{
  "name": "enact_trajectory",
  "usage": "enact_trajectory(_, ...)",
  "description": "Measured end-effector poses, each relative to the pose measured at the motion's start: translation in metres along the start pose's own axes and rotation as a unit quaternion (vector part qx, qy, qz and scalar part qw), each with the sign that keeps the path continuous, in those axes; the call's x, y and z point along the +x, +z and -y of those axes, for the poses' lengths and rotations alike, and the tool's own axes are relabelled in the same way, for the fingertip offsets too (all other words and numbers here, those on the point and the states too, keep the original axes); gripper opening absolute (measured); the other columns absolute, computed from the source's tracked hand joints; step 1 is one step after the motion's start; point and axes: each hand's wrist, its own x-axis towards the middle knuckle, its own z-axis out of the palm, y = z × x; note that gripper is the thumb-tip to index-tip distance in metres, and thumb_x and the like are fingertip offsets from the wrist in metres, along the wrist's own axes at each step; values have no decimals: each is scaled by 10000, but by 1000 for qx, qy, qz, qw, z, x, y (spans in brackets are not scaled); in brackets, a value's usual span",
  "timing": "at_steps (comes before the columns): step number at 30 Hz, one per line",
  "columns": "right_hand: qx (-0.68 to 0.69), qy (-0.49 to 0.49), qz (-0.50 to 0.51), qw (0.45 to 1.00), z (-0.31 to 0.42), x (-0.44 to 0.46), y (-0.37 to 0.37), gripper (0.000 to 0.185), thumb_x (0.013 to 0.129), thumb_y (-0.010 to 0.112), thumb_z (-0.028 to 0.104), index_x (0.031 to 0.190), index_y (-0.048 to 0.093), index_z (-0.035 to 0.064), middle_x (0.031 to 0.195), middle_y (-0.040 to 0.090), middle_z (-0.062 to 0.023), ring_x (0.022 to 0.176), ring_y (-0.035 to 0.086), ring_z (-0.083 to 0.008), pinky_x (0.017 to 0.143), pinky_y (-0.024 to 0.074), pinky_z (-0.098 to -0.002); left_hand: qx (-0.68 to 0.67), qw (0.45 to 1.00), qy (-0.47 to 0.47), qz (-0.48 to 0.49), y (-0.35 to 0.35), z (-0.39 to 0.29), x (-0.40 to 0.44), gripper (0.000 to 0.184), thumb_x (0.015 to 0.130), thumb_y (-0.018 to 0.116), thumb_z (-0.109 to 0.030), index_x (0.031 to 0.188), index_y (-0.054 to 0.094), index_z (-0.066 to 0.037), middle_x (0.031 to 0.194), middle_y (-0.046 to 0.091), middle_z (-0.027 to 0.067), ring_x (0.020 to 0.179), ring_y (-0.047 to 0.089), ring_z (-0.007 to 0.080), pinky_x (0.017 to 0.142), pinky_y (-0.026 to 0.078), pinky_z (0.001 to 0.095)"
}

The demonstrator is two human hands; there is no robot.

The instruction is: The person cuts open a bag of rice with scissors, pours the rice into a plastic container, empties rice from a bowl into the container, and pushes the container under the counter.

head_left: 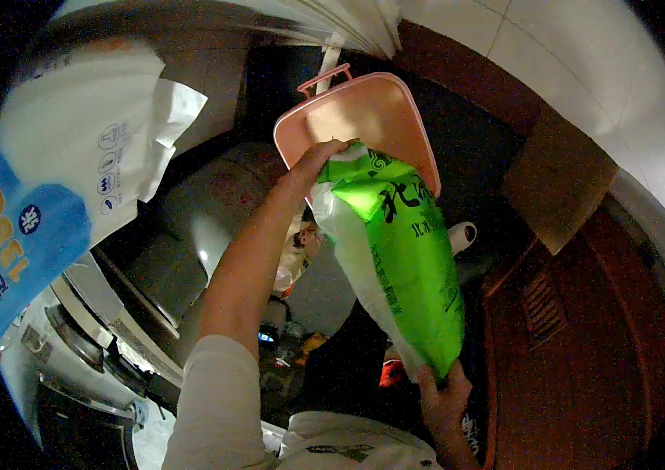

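A large green and white plastic sack (403,251) with black printed characters stretches between my two hands, tilted and looking full. My left hand (323,155) grips its upper end, right at the near rim of a pink bin (419,102) with a raised handle. The sack covers the bin's near side, and part of its inside shows pale pink. At the sack's lower end, close to my body, my right hand (446,395) is closed around the corner. What the sack contains is hidden.
A big white and blue paper package (82,172) stands at the left. Reddish-brown wooden cabinet doors (560,352) are at the right, near a brown cardboard piece (560,180). A small printed bag (297,254) lies beyond my left forearm, and a white roll-like object (464,235) sits behind the sack.
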Motion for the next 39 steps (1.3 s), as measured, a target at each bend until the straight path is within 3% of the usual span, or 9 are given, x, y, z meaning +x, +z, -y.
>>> enact_trajectory(2, -32, -60, -18, 998, -1, -1, 2, 295, 791, 679, 89, 1037, 566, -28, 874, 645, -121, 739, 607, -198, 665, 479, -319, 27, 998, 25, -41, 9, -4, -8, 344, 821, 562, -314, 995, 600, -20, 899, 654, 112, 735, 630, 210, 688, 512, 322)
enact_trajectory(7, -127, -203, -60, 969, -37, 1, 6, 260, 771, 689, 108, 970, 565, -5, 790, 601, -153, 685, 596, -327, 624, 469, -397, 51, 996, 29, -71, 9, -4, -8, 350, 803, 576, -330, 967, 607, -23, 876, 650, 100, 726, 622, 196, 683, 506, 316)
enact_trajectory(15, -274, -200, 0, 941, -21, -9, -16, 235, 754, 713, 202, 798, 563, 26, 652, 552, -137, 581, 552, -361, 514, 415, -450, 38, 998, -12, -48, -18, 1, 18, 335, 808, 590, -329, 953, 620, -29, 871, 654, 86, 711, 625, 183, 663, 507, 310)
enact_trajectory(17, -266, -211, 22, 940, -16, -8, -12, 239, 751, 718, 217, 792, 571, 32, 633, 548, -125, 567, 551, -357, 514, 418, -451, 55, 998, -14, -9, -19, -6, 13, 354, 827, 590, -393, 1024, 622, -100, 960, 648, 61, 815, 626, 189, 768, 511, 333)
enact_trajectory(20, -229, -171, 23, 958, -12, 0, -4, 272, 747, 730, 245, 829, 572, 39, 683, 560, -136, 604, 554, -353, 541, 431, -446, 103, 989, 85, -57, 3, -11, -12, 375, 820, 593, -397, 1037, 623, -93, 951, 654, 58, 801, 633, 188, 766, 511, 327)
enact_trajectory(25, -110, -204, 135, 963, -25, -2, 2, 318, 746, 724, 228, 936, 569, 26, 877, 569, -178, 785, 545, -357, 655, 451, -432, 91, 995, 18, -43, -10, -3, 13, 378, 815, 586, -394, 1032, 628, -88, 929, 667, 58, 785, 640, 180, 747, 511, 307)
enact_trajectory(32, -134, -260, 70, 954, -33, 4, 20, 442, 697, 743, 184, 1053, 543, 14, 919, 570, -168, 856, 526, -371, 730, 450, -427, 102, 993, -13, -61, -3, -5, 9, 393, 789, 610, -409, 1020, 627, -91, 916, 667, 71, 775, 644, 187, 738, 521, 319)
enact_trajectory(37, -138, -250, -32, 958, -30, 12, 33, 480, 687, 736, 178, 1072, 526, -16, 948, 562, -186, 872, 533, -379, 733, 454, -453, 74, 996, 21, -42, 3, -6, 2, 389, 792, 606, -403, 1020, 624, -88, 921, 665, 76, 767, 642, 197, 733, 521, 327)
enact_trajectory(39, -176, -199, -25, 964, -44, 10, 41, 463, 689, 738, 182, 1055, 534, -15, 915, 568, -191, 823, 547, -382, 693, 460, -455, 70, 992, -9, -105, 10, -8, -4, 339, 798, 585, -334, 941, 620, -28, 842, 654, 95, 696, 619, 198, 670, 506, 318)
